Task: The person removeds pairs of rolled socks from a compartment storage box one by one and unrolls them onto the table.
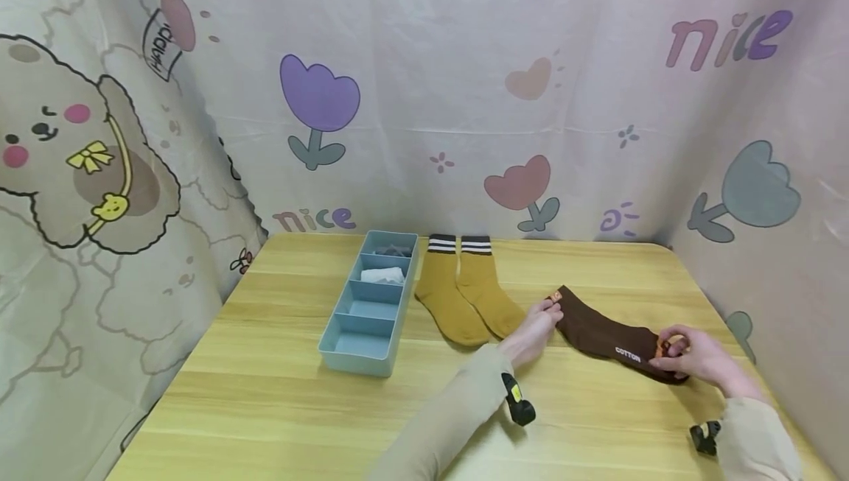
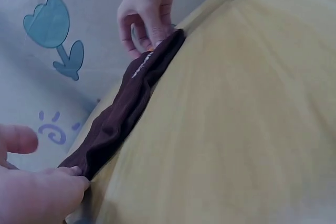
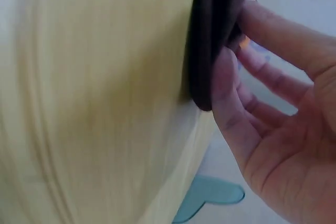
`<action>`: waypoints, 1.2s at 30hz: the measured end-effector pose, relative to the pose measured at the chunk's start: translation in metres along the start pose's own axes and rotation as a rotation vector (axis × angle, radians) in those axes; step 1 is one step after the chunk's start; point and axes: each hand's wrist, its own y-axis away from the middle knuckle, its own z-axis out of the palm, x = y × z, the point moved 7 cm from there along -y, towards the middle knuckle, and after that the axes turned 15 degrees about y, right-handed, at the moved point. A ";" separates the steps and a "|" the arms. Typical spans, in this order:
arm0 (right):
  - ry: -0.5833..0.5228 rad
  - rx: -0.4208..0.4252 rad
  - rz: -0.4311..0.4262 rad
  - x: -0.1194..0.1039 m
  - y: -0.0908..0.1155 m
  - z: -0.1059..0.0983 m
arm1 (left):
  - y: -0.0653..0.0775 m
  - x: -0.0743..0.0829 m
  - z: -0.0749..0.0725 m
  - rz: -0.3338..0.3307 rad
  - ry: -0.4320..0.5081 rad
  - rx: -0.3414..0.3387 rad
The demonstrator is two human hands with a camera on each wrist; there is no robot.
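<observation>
A brown sock (image 1: pixel 593 330) with white "COTTON" lettering and orange patterned patches lies stretched slantwise on the right side of the table. My left hand (image 1: pixel 533 330) pinches its upper left end, as the left wrist view also shows, with one finger held away from the cloth. At the opposite end, my right hand (image 1: pixel 699 356) grips the sock between thumb and fingers, and the dark cloth (image 3: pixel 210 40) folds there. Whether a second brown sock lies underneath, I cannot tell. Beside the left hand, two mustard socks (image 1: pixel 441 297) with striped dark cuffs lie flat.
Left of the mustard socks stands a blue-grey divided box (image 1: pixel 391 334). Its back compartments hold a dark item (image 1: pixel 393 251) and a folded white item (image 1: pixel 382 275). A printed curtain (image 1: pixel 424 98) hangs behind the wooden table (image 1: pixel 252 392).
</observation>
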 end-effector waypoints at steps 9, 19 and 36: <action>0.054 -0.013 0.088 -0.018 -0.011 0.012 | -0.013 0.028 -0.015 0.044 0.195 0.077; 0.073 0.010 0.107 -0.051 -0.027 0.023 | -0.010 0.043 -0.030 -0.021 0.272 0.082; -0.015 0.027 0.046 -0.096 -0.049 0.038 | -0.016 0.060 -0.051 -0.031 0.232 0.059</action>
